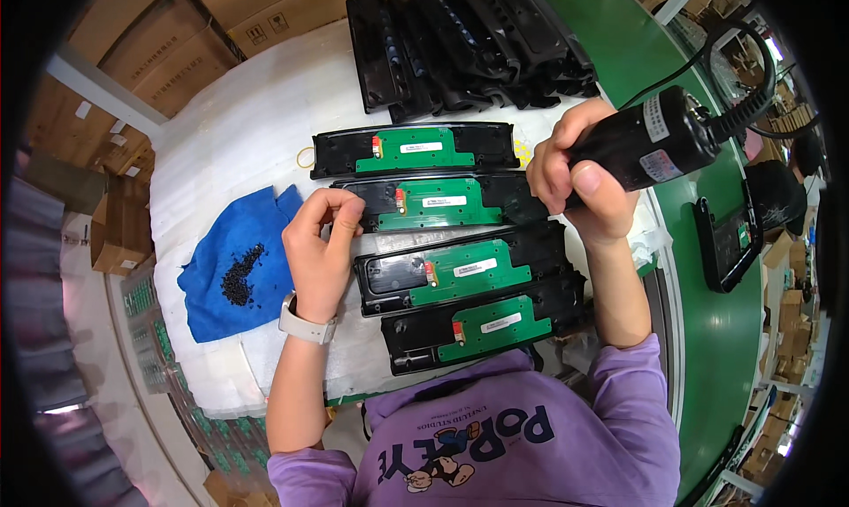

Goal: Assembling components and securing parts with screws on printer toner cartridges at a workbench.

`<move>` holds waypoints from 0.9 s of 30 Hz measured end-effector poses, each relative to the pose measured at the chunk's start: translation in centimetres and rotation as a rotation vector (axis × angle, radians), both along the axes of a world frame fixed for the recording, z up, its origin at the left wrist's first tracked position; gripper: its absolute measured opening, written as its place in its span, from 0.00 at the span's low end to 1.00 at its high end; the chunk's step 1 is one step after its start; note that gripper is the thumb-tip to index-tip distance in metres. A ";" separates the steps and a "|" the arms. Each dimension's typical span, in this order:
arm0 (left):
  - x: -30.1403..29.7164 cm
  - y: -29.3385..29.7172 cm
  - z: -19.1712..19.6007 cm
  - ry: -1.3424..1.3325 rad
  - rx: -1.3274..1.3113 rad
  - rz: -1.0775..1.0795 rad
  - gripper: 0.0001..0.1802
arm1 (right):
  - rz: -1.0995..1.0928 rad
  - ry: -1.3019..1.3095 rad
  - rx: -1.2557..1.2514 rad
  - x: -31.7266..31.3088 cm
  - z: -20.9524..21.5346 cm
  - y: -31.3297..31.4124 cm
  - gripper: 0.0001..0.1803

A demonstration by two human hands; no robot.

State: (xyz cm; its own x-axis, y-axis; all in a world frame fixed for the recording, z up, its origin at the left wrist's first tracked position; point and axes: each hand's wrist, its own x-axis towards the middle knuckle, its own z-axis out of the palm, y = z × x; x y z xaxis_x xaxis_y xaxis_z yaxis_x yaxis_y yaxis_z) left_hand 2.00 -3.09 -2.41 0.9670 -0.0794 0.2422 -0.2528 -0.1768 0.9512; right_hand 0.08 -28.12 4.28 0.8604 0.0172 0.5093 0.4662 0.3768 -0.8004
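Note:
My right hand (594, 189) is wrapped round a thick black corded electric screwdriver (653, 143), held over the right end of the second black plastic housing (522, 198). Its tip is hidden behind my fingers. At that housing's left end, my left hand (318, 246) has thumb and forefinger closed together; whatever is between them is hidden. A green circuit board (438, 213) with a white label lies in this housing. Similar housings with boards lie in a row: one beyond (336, 153) and two nearer me, the third (380, 273) and the fourth (411, 335).
Left of my left hand, a blue cloth (208, 277) carries a heap of small black screws (240, 277). Black housings (460, 43) are piled at the back. A green bench (716, 348) runs along the right with another housing (725, 242). Cardboard boxes (168, 60) stand back left.

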 end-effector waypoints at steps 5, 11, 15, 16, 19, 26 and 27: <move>0.3 0.2 -0.7 -0.026 0.039 -0.002 0.06 | 0.022 0.003 -0.014 0.2 -0.6 0.1 0.13; 0.3 -0.3 -0.8 0.075 -0.042 -0.063 0.04 | -0.062 0.112 -0.164 -0.4 0.0 0.8 0.11; 0.4 -0.1 -1.0 0.048 0.002 -0.066 0.04 | -0.055 0.058 -0.241 -0.2 -0.4 0.9 0.11; 0.4 -0.1 -1.0 0.059 -0.016 -0.067 0.05 | -0.013 -0.004 -0.272 -0.1 -0.6 0.9 0.12; 0.4 0.1 -1.0 0.062 -0.002 -0.071 0.05 | -0.029 -0.002 -0.342 -0.5 -0.1 1.3 0.12; -0.2 -0.1 -0.2 0.111 -0.030 -0.072 0.08 | 0.092 0.003 -0.117 0.4 1.2 0.3 0.12; -0.5 -0.3 0.1 0.113 -0.031 -0.073 0.08 | 0.152 -0.030 -0.022 0.6 1.5 0.3 0.13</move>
